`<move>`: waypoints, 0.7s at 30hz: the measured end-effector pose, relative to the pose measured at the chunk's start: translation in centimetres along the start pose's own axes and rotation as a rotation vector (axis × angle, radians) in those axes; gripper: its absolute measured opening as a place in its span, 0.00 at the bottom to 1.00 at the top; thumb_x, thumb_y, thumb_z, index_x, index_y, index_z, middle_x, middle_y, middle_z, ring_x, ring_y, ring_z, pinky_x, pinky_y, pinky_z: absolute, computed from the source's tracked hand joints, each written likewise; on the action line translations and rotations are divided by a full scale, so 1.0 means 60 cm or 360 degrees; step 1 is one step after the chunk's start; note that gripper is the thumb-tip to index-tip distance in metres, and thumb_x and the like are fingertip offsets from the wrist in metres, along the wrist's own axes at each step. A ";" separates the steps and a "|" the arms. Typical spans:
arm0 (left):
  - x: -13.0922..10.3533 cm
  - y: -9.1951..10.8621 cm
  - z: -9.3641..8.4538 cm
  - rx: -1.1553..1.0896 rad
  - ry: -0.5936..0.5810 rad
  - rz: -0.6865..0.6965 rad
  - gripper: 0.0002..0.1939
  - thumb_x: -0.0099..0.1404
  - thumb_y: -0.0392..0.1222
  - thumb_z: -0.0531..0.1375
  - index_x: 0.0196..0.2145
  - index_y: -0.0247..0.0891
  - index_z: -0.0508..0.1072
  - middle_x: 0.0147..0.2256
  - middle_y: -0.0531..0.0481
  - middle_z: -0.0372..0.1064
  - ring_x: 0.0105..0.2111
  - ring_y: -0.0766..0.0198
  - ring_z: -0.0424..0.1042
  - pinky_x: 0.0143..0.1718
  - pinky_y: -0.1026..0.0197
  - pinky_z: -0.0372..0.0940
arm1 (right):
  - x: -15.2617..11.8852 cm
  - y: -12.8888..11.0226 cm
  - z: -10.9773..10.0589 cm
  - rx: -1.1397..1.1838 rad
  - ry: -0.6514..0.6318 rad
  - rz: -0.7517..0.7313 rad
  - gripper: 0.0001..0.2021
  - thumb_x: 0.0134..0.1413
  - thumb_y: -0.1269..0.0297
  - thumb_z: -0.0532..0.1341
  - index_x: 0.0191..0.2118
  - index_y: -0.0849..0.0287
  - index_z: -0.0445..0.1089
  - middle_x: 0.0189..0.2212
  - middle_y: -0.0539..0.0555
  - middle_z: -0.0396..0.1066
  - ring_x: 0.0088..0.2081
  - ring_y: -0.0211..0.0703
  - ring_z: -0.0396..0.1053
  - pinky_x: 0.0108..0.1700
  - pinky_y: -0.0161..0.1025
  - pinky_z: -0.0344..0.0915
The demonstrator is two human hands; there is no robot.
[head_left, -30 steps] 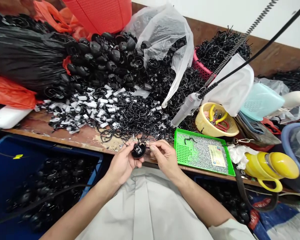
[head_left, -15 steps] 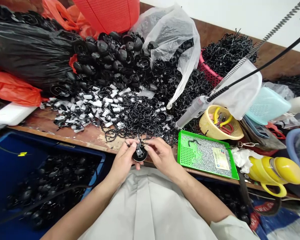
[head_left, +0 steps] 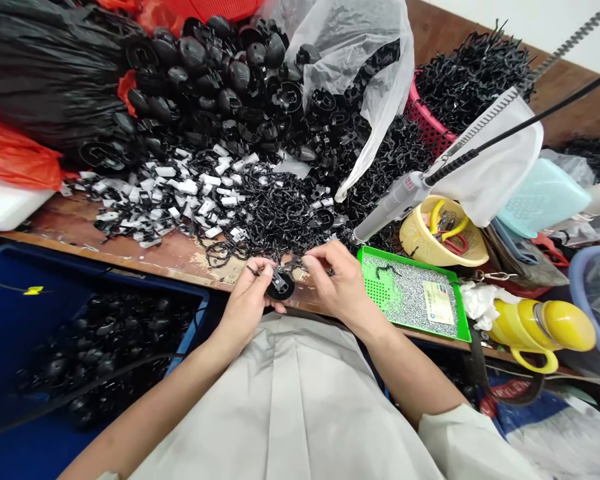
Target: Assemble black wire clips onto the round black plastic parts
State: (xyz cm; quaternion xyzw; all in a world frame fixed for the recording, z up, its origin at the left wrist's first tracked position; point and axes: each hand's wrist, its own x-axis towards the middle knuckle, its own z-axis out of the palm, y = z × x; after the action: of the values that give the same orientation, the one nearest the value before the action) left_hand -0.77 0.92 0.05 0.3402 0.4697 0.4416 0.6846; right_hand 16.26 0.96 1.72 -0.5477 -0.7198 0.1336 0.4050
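My left hand is closed around a round black plastic housing, tilted with its inner side up. A grey clip-like part shows inside it. Close on the right, my right hand has thumb and forefinger pinched on a small thin black piece at the housing's upper edge; its exact shape is hard to make out. Just beyond the hands lies a heap of thin black strips, beside a pile of small white-and-black parts.
An electric screwdriver hangs by a spring over the bench. Right of my hands are a green tray of small screws, a yellow basket with pliers and a yellow flask. A blue bin of black parts stands lower left.
The view has shifted, so the bench things sit higher in the picture. My right hand has moved slightly away from the housing to the right; my left hand still holds the housing.
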 end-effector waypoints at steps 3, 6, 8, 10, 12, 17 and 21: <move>0.001 -0.002 0.002 0.0049 0.0009 0.0002 0.12 0.61 0.49 0.60 0.39 0.42 0.65 0.30 0.55 0.66 0.23 0.66 0.70 0.15 0.65 0.66 | -0.010 -0.012 0.003 -0.0022 -0.0190 -0.0106 0.07 0.64 0.63 0.56 0.37 0.56 0.70 0.32 0.52 0.70 0.35 0.40 0.67 0.39 0.38 0.62; 0.000 -0.003 0.005 0.0109 -0.0009 -0.0029 0.12 0.63 0.51 0.58 0.39 0.42 0.64 0.26 0.56 0.65 0.16 0.68 0.66 0.10 0.68 0.59 | -0.024 -0.013 0.013 -0.0120 -0.0236 -0.0120 0.07 0.64 0.64 0.56 0.36 0.57 0.69 0.32 0.52 0.70 0.35 0.40 0.66 0.40 0.39 0.61; -0.002 -0.003 0.008 0.0175 -0.0010 -0.0065 0.11 0.64 0.51 0.57 0.39 0.43 0.64 0.24 0.57 0.64 0.14 0.69 0.63 0.08 0.70 0.53 | -0.033 -0.011 0.019 -0.0155 -0.0231 -0.0145 0.07 0.64 0.65 0.56 0.37 0.58 0.69 0.32 0.52 0.70 0.36 0.41 0.66 0.40 0.39 0.60; -0.004 -0.003 0.010 0.0246 0.0015 -0.0084 0.11 0.64 0.51 0.56 0.39 0.43 0.65 0.23 0.58 0.62 0.12 0.70 0.60 0.07 0.70 0.50 | -0.041 -0.011 0.024 -0.0204 -0.0232 -0.0196 0.07 0.64 0.65 0.55 0.37 0.58 0.69 0.33 0.53 0.71 0.37 0.42 0.67 0.41 0.40 0.60; -0.004 -0.005 0.009 0.0315 0.0061 -0.0074 0.10 0.65 0.51 0.56 0.38 0.43 0.66 0.24 0.58 0.60 0.13 0.72 0.58 0.08 0.70 0.50 | -0.050 -0.014 0.026 -0.0241 -0.0231 -0.0220 0.08 0.65 0.65 0.54 0.37 0.59 0.70 0.33 0.55 0.71 0.38 0.43 0.67 0.41 0.41 0.60; 0.005 -0.020 -0.010 0.0453 0.0109 0.0041 0.10 0.65 0.50 0.56 0.35 0.42 0.68 0.25 0.56 0.58 0.17 0.71 0.58 0.10 0.70 0.54 | -0.048 0.000 0.008 0.0099 -0.0460 -0.0113 0.10 0.66 0.63 0.54 0.42 0.58 0.71 0.34 0.53 0.72 0.36 0.39 0.69 0.41 0.38 0.66; 0.012 -0.025 -0.016 0.0459 0.0163 0.0099 0.10 0.65 0.51 0.55 0.36 0.42 0.67 0.25 0.57 0.58 0.16 0.70 0.57 0.11 0.69 0.54 | 0.014 0.042 -0.020 -0.0150 -0.0422 0.0132 0.14 0.66 0.67 0.50 0.52 0.60 0.67 0.47 0.59 0.73 0.49 0.44 0.71 0.50 0.40 0.68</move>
State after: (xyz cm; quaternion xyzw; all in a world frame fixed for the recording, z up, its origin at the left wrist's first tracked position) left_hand -1.15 1.05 -1.84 0.4265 0.5516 0.4074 0.5898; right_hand 18.75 2.30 1.23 -0.5729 -0.7492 0.1875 0.2743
